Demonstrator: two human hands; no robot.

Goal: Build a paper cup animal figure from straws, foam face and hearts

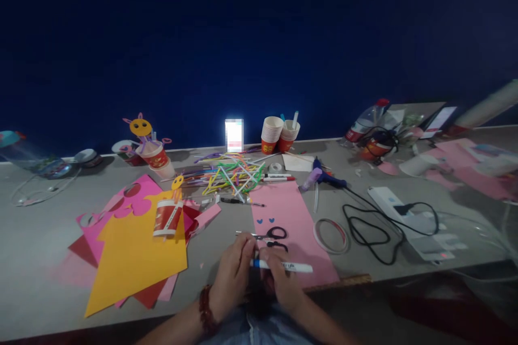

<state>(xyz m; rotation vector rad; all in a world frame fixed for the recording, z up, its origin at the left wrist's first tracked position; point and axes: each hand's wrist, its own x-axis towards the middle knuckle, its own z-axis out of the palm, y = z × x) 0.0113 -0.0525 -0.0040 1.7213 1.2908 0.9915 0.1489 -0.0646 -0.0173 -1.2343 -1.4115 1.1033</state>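
Marker point(299, 267), white with a blue section, gripped by my right hand point(283, 279) over the near part of the pink sheet point(288, 206); my left hand point(233, 268) is curled at the blue end, and whether it is closed on anything I cannot tell. Just beyond my hands lie black-handled scissors point(268, 235), then two small blue hearts point(259, 221). Right of the sheet, a tape roll point(332, 252); farther back, coloured pipe cleaners point(238, 172) in a heap

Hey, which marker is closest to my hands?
The white marker with blue near one end, held in your right hand; the other markers sit farther back.
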